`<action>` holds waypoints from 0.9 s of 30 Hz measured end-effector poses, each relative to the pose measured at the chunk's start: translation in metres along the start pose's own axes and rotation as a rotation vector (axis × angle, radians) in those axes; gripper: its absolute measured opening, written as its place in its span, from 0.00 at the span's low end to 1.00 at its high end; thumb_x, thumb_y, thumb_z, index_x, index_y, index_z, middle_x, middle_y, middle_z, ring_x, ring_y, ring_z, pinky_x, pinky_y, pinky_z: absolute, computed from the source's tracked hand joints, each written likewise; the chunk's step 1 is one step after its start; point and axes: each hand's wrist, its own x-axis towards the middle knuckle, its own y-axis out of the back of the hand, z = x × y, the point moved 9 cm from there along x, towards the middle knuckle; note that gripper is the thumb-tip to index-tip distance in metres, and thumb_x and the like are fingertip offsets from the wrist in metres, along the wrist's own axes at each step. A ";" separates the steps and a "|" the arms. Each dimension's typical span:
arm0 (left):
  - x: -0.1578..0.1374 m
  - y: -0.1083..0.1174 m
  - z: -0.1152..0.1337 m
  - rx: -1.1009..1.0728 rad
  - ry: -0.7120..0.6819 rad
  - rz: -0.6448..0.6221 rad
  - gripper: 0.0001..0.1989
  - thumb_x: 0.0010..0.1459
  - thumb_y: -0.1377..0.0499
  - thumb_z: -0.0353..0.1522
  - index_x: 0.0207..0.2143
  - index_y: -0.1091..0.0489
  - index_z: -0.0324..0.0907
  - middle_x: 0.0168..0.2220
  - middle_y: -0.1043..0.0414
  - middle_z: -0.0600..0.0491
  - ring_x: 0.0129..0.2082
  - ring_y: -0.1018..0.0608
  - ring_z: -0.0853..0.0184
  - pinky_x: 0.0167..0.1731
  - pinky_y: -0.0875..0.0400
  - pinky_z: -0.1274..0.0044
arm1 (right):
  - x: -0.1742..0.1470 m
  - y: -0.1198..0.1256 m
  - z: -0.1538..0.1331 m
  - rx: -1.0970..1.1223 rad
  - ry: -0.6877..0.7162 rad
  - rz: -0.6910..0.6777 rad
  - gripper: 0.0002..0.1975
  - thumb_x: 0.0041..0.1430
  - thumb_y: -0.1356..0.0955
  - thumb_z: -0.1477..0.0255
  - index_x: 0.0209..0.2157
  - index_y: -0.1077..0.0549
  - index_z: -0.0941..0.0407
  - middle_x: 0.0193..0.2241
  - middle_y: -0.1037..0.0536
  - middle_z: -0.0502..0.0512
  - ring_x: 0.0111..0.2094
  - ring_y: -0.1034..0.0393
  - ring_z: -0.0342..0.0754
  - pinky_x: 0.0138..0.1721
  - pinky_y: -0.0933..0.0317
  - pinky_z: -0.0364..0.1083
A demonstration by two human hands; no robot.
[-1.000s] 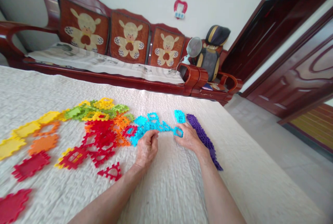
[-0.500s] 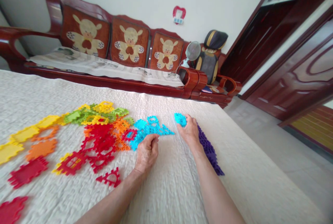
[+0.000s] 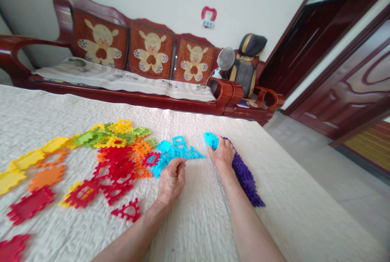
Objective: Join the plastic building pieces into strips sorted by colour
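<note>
My right hand (image 3: pixel 223 154) is closed on a small stack of light-blue interlocking plastic tiles (image 3: pixel 211 140), thumb on the near side. Some of its fingers are hidden behind the hand. Just right of that hand, a long row of purple interlocking tiles (image 3: pixel 245 178) runs toward me. My left hand (image 3: pixel 173 178) rests on the cloth with its fingers curled in, and nothing shows in them. Beyond its knuckles lies a loose group of light-blue tiles (image 3: pixel 173 151), some with cut-out shapes.
Left of my hands, red tiles (image 3: pixel 117 172), orange tiles (image 3: pixel 141 147), green tiles (image 3: pixel 102 135) and yellow tiles (image 3: pixel 29 159) lie spread over the white quilted tablecloth (image 3: pixel 195 221). A wooden sofa (image 3: pixel 122 95) stands behind the table, with a small fan (image 3: pixel 226 59) near its right end.
My right hand has shifted slightly to the right beside the light-blue stack, its fingers nearer the purple row. The left hand stays in place.
</note>
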 end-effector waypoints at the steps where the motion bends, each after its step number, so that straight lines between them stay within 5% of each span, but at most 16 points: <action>1: 0.000 0.000 0.000 0.000 -0.001 0.000 0.12 0.59 0.48 0.33 0.37 0.25 0.42 0.32 0.22 0.52 0.30 0.22 0.68 0.34 0.26 0.75 | 0.000 -0.001 0.000 0.020 0.007 0.003 0.25 0.57 0.32 0.63 0.54 0.33 0.56 0.47 0.28 0.64 0.48 0.35 0.59 0.47 0.45 0.54; 9: 0.001 0.002 0.002 -0.018 0.003 0.009 0.12 0.58 0.48 0.33 0.36 0.25 0.43 0.31 0.22 0.52 0.29 0.23 0.67 0.36 0.26 0.74 | -0.001 -0.001 -0.002 0.157 0.074 0.054 0.25 0.57 0.34 0.63 0.54 0.33 0.58 0.48 0.29 0.68 0.50 0.37 0.62 0.51 0.44 0.59; 15: 0.002 0.003 0.004 -0.057 -0.004 0.030 0.12 0.56 0.50 0.30 0.34 0.27 0.42 0.31 0.23 0.52 0.31 0.23 0.68 0.36 0.27 0.75 | -0.015 0.004 -0.037 0.434 0.347 0.138 0.18 0.60 0.38 0.70 0.50 0.29 0.59 0.48 0.27 0.64 0.52 0.34 0.55 0.55 0.42 0.54; 27: 0.002 0.012 -0.005 -0.153 0.122 0.111 0.09 0.55 0.51 0.28 0.29 0.32 0.43 0.28 0.28 0.54 0.29 0.26 0.69 0.34 0.30 0.76 | -0.063 0.007 -0.107 0.648 0.765 -0.103 0.17 0.62 0.37 0.69 0.51 0.29 0.54 0.51 0.25 0.59 0.55 0.34 0.52 0.58 0.41 0.54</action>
